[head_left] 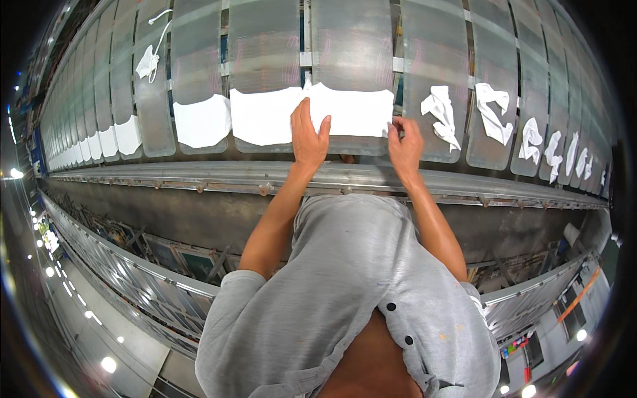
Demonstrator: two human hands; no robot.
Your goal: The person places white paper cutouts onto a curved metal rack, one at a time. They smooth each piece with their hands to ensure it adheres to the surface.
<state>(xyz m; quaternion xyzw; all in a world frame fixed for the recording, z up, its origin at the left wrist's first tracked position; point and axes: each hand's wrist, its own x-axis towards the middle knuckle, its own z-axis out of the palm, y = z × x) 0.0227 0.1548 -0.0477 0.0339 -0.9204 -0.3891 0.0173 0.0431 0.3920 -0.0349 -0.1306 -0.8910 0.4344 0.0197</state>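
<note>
A white fabric piece [355, 113] lies spread flat on a grey board in front of me. My left hand [309, 138] rests at its left edge, fingers stretched and thumb apart, near the gap to the neighbouring white piece [264, 116]. At the opposite edge, my right hand [406, 144] has thumb and forefinger pinched at the fabric's border. Just right of that hand, a crumpled white piece [440, 117] sits on the adjoining board.
More flat white pieces [202, 122] line the boards to the left; several crumpled ones [494, 113] lie rightward. A tangle of white scraps and string [148, 63] is at the upper left. A metal rail [225, 174] runs between me and the boards.
</note>
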